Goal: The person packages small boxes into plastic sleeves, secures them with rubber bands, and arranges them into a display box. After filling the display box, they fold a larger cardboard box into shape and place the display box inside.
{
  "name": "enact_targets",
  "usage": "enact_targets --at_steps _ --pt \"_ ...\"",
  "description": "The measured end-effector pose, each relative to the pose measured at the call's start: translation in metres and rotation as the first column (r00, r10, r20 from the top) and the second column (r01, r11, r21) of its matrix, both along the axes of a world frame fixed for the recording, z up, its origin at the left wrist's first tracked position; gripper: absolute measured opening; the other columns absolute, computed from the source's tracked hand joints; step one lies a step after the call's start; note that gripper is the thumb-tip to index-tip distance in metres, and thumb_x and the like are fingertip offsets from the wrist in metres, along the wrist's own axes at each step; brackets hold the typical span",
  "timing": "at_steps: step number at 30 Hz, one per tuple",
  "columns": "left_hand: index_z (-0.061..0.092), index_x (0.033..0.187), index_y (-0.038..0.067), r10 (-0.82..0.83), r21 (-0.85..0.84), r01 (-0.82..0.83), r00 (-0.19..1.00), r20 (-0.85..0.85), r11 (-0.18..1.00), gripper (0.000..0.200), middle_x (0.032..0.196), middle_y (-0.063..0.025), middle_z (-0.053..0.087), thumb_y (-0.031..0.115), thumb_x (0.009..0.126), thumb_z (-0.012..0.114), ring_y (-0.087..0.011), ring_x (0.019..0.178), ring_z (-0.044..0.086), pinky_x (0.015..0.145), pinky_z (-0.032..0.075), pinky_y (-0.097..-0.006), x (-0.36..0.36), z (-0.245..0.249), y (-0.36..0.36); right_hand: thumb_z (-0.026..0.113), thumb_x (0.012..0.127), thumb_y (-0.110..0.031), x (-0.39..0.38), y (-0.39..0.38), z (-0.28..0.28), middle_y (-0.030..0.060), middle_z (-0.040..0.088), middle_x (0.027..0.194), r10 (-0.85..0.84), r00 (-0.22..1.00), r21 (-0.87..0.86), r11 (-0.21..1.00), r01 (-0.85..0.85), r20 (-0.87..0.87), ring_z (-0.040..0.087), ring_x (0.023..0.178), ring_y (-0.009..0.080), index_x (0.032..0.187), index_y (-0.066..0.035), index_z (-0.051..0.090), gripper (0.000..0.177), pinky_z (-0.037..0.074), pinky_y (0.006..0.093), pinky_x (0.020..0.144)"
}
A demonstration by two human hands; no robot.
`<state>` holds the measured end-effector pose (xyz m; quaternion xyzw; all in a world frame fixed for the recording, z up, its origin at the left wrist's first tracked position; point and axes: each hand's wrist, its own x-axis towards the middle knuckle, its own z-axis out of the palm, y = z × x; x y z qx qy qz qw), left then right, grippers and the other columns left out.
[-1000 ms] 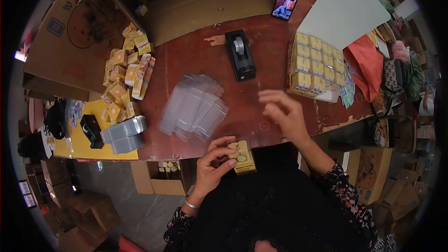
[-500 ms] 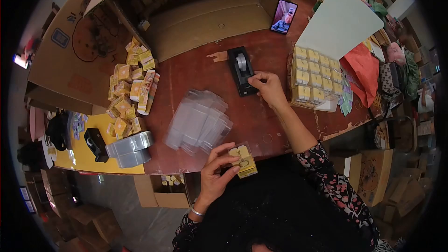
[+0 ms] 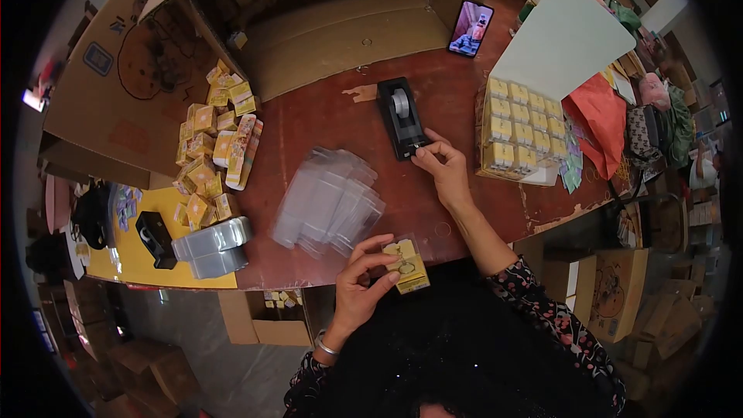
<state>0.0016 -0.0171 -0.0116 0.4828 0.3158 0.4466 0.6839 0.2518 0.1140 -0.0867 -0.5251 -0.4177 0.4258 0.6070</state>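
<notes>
My left hand [image 3: 362, 286] grips a small yellow box [image 3: 409, 269] in a clear plastic sleeve, with a ring-shaped piece showing on its face. At the near end of a black tape dispenser [image 3: 402, 118], the thumb and fingertips of my right hand [image 3: 443, 168] are pinched together. Whether a bit of tape is between them is too small to make out. The dispenser carries a roll of clear tape [image 3: 400, 103]. Between my left hand and the dispenser lies a spread pile of flat clear plastic sleeves [image 3: 329, 201].
An open carton [image 3: 340, 46] holds small boxes at the back. Loose yellow boxes [image 3: 203, 147] heap up on the left, near stacked clear plastic [image 3: 213, 248] and a second black dispenser [image 3: 156, 240]. Rows of boxes fill a lidded display box [image 3: 522, 128] on the right. A phone [image 3: 470, 27] stands behind.
My right hand has shifted slightly down at the dispenser's near end, its fingers now below the edge. The yellow box in my left hand has tilted a little.
</notes>
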Motion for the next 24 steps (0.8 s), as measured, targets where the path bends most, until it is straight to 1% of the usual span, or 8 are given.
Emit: enact_targets --at_steps 5,8,11,13,14,15,18,24 --pt "0.068 0.119 0.002 0.042 0.025 -0.041 0.998 -0.046 0.999 0.028 0.147 -0.0123 0.048 -0.004 0.091 0.071 -0.0192 0.124 0.059 0.104 0.053 -0.0337 0.001 0.004 0.005 0.072 0.094 -0.004 0.001 0.007 -0.014 0.0218 0.045 0.147 -0.046 0.995 0.014 0.999 0.045 0.086 0.059 0.122 0.0242 0.089 0.007 0.068 0.013 0.063 0.0312 0.088" --pt "0.07 0.117 0.003 0.095 0.006 -0.094 0.993 -0.068 0.996 0.027 0.146 -0.0124 0.049 -0.004 0.091 0.072 -0.0199 0.126 0.057 0.104 0.051 -0.0334 0.005 0.012 0.011 0.07 0.096 -0.006 0.002 0.006 -0.016 0.02 0.052 0.141 -0.046 0.995 0.06 0.997 0.041 0.09 0.062 0.117 0.0203 0.088 0.006 0.069 0.014 0.063 0.0303 0.085" --pt "0.072 0.114 0.003 0.191 0.172 -0.156 0.96 -0.207 0.973 0.026 0.145 -0.0138 0.05 -0.004 0.089 0.072 -0.0217 0.126 0.058 0.102 0.052 -0.0338 0.006 0.014 0.019 0.072 0.094 -0.009 0.007 -0.005 0.003 0.0177 0.067 0.122 -0.207 0.875 0.22 0.968 0.119 0.438 0.066 0.11 0.0197 0.091 0.002 0.071 0.012 0.054 0.0299 0.087" --pt "0.073 0.113 0.004 0.284 0.327 -0.18 0.908 -0.307 0.928 0.026 0.144 -0.0147 0.051 -0.005 0.088 0.072 -0.0233 0.124 0.06 0.099 0.053 -0.0342 0.006 0.017 0.024 0.07 0.096 -0.009 -0.004 -0.026 0.042 0.0119 0.069 0.11 -0.044 0.99 0.12 0.992 0.028 0.136 0.068 0.097 0.0148 0.095 0.001 0.069 0.01 0.055 0.0264 0.078" --pt "0.074 0.113 0.004 0.325 0.39 -0.181 0.882 -0.342 0.903 0.027 0.143 -0.015 0.051 -0.005 0.088 0.072 -0.0241 0.121 0.061 0.097 0.054 -0.0344 0.008 0.02 0.027 0.069 0.097 -0.009 -0.008 -0.04 0.063 0.009 0.07 0.104 0.027 0.999 0.08 0.997 -0.024 -0.029 0.069 0.09 0.0124 0.097 0.001 0.069 0.009 0.056 0.0247 0.073" --pt "0.074 0.112 0.004 0.361 0.451 -0.173 0.855 -0.372 0.875 0.027 0.142 -0.0154 0.052 -0.006 0.087 0.072 -0.0249 0.119 0.062 0.095 0.054 -0.0347 0.01 0.023 0.029 0.063 0.101 -0.007 -0.009 -0.054 0.083 0.0069 0.067 0.092 0.176 0.981 0.032 0.984 -0.174 -0.081 0.066 0.077 0.0099 0.102 0.001 0.065 0.009 0.056 0.0248 0.067" --pt "0.074 0.114 0.005 0.433 0.564 -0.179 0.828 -0.357 0.806 0.03 0.141 -0.0153 0.053 -0.006 0.086 0.072 -0.0266 0.114 0.065 0.093 0.055 -0.0347 0.021 0.03 0.034 0.064 0.1 -0.005 -0.026 -0.089 0.108 0.0074 0.068 0.089 0.364 0.915 -0.003 0.929 -0.37 -0.172 0.065 0.069 0.0104 0.105 0.002 0.065 0.008 0.056 0.0255 0.063" --pt "0.074 0.114 0.005 0.447 0.59 -0.153 0.805 -0.391 0.793 0.031 0.141 -0.0177 0.053 -0.008 0.086 0.072 -0.0314 0.12 0.064 0.098 0.055 -0.0385 0.033 0.03 0.033 0.064 0.101 -0.008 -0.038 -0.103 0.107 0.0053 0.071 0.089 0.383 0.909 0.006 0.922 -0.387 -0.164 0.062 0.071 0.0063 0.107 0.001 0.068 0.011 0.053 0.0224 0.066"
